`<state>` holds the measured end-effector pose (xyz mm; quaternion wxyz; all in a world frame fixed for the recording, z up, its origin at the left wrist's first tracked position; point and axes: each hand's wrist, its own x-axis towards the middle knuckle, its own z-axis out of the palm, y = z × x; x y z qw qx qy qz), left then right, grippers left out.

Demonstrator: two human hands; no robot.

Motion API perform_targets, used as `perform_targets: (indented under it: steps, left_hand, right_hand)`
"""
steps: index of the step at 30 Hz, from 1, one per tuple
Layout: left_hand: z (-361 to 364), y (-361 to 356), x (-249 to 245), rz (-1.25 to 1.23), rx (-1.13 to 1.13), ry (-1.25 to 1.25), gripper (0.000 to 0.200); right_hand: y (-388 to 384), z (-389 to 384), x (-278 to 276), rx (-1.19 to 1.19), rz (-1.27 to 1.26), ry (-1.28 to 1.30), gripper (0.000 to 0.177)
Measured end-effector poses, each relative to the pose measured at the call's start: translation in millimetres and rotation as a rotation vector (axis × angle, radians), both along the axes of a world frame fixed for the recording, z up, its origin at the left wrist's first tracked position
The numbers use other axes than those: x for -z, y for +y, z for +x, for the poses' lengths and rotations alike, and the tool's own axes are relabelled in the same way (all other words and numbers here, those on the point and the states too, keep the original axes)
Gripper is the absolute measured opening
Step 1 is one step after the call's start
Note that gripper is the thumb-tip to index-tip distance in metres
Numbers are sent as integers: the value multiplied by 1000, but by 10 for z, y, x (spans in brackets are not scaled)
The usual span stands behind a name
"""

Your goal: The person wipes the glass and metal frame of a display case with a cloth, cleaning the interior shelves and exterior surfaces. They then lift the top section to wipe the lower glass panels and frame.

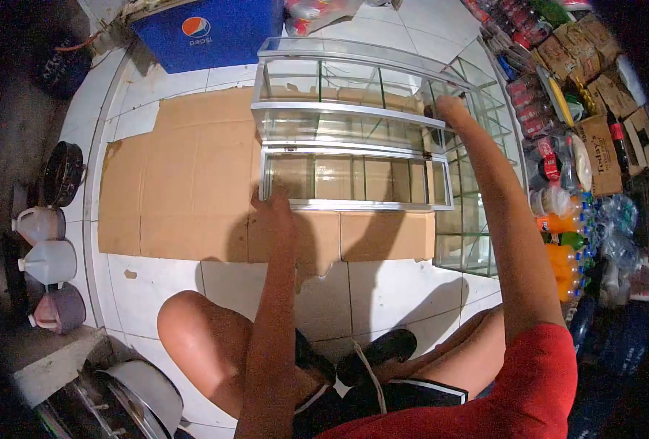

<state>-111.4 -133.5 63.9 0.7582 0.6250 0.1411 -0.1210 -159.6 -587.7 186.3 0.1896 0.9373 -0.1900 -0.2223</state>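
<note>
A glass display case (353, 107) with silver metal edges and glass dividers lies in front of me on a flattened cardboard sheet (182, 179). On its near side is a long, narrow glass section (353, 205) in a silver frame. My left hand (274, 206) is closed on the near left corner of this section, its fingers partly in shadow. Farther away, my right hand (452, 111) has curled fingers at the right end of the display case. Glass panels (459, 238) joined in a grid stand along the right side, partly behind my right forearm.
A blue Pepsi box (225, 33) stands at the back left. Plastic jugs (50, 261) line the left wall, with a pot (145, 395) below them. Bottles (562, 271) and cardboard boxes (595, 150) crowd the right side. White tiles (405, 293) cover the floor.
</note>
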Motion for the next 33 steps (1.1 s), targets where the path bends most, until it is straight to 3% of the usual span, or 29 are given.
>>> perform_targets:
  steps: [2, 3, 5, 6, 8, 9, 11, 12, 14, 15, 18, 20, 24, 28, 31, 32, 33]
  left_hand:
    - [-30, 4, -93, 19, 6, -7, 64]
    - [-49, -6, -143, 34, 15, -17, 63]
    - [-62, -10, -253, -32, 24, -5, 64]
    - [-71, 1, -314, -95, 33, 5, 64]
    - [-114, 50, -515, -36, 81, 34, 65]
    - [-128, 61, -604, 25, 124, 62, 66]
    - [-94, 26, -269, -2, 85, 21, 66]
    - [-39, 39, -73, -29, 48, -19, 66]
    - [-46, 23, -295, 7, 18, -17, 63]
    - [-68, 2, -355, 30, -1, -4, 61]
    - [-4, 5, 4, -40, 16, -29, 54]
    - [-17, -8, -49, -27, 3, -62, 56]
    - [-4, 38, 173, 106, 42, -186, 51]
    - [-27, 27, 102, 140, 52, -113, 64]
    - [-46, 49, 36, 123, 73, 33, 65]
    - [-72, 131, 117, 271, 222, -170, 63]
    - [-80, 190, 198, 419, 368, -372, 60]
  right_hand:
    - [7, -32, -15, 110, 214, -267, 27]
    - [19, -46, -9, 113, 213, -263, 27]
    - [44, -23, 34, 333, 738, -256, 30]
    - [45, -14, 34, 336, 738, -258, 30]
    - [-175, 2, 160, -272, 601, 33, 30]
    - [-230, -56, 157, -275, 598, 34, 30]
    - [-125, -123, 30, 548, 960, -67, 32]
    - [-86, -56, -56, 536, 968, -71, 32]
    - [0, 24, -257, 297, 852, 86, 35]
    - [33, 7, -369, 299, 855, 88, 35]
    - [158, -53, -870, 358, 837, -219, 32]
    - [270, -41, -1160, 422, 799, -277, 37]
    - [743, 24, -1571, 124, 781, -863, 40]
    - [1517, 478, -1517, -161, 703, -863, 34]
    - [1782, 876, -1032, -349, 616, -542, 32]
    - [1801, 1006, -815, -365, 625, -424, 32]
    - [1813, 1098, -652, -217, 740, -336, 33]
